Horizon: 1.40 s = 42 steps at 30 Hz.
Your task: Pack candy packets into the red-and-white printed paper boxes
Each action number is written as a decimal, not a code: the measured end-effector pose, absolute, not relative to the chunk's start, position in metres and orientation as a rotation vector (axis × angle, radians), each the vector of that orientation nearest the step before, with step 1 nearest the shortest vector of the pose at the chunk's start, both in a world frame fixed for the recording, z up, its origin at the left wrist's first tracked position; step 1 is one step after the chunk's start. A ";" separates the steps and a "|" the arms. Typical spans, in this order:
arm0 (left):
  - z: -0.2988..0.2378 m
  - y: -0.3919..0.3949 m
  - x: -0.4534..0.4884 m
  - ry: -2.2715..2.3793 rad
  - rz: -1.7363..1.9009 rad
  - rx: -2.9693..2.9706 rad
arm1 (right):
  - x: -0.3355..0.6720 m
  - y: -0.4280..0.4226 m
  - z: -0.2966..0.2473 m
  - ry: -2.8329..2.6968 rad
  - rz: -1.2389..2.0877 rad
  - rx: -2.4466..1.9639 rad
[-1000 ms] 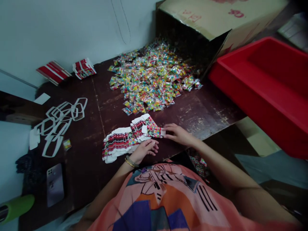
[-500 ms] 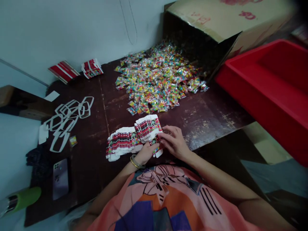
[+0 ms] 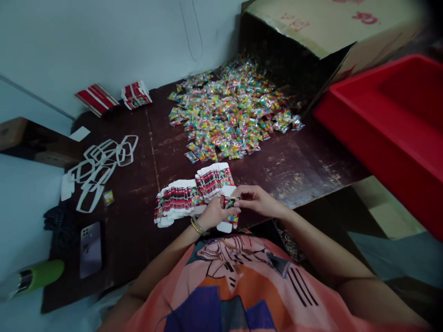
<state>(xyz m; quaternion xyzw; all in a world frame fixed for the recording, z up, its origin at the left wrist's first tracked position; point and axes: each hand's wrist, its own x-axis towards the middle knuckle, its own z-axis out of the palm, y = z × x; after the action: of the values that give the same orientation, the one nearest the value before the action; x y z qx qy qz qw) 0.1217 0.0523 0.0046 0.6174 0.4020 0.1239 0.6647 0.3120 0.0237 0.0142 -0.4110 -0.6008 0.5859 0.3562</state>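
Close to my body, my left hand grips a small printed candy box with white flaps, thumb across its front. My right hand pinches the same box at its upper right edge, fingertips closed. The box looks flat, though my fingers hide part of it. Just beyond my hands, a fanned row of flattened boxes lies on the dark table, and a second overlapping bunch of flattened boxes adjoins it on the right.
Candy packets form a wide heap behind the boxes. At right are a cardboard carton and a red bin. Leftward lie white bands, a phone, a green bottle and stacked red-and-white cartons.
The small box has come away from the bunch toward my body and right. My right fingers have closed on its edge. The whole view has shifted slightly.
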 end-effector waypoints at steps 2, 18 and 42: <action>-0.005 0.047 0.124 1.035 0.430 1.424 | 0.305 0.017 0.008 -1.371 1.443 -1.179; 0.002 0.011 0.104 1.109 0.520 1.313 | 0.296 -0.007 -0.025 -0.614 2.134 -1.085; 0.013 0.040 0.089 0.827 0.198 1.283 | 0.335 0.053 -0.016 -2.110 0.915 -1.119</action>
<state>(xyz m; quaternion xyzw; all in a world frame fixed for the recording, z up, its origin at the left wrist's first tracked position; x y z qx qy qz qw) 0.0889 0.0401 0.0130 0.5800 0.3739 0.0897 0.7181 0.3347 0.0528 -0.0162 -0.4189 -0.7901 0.3427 0.2879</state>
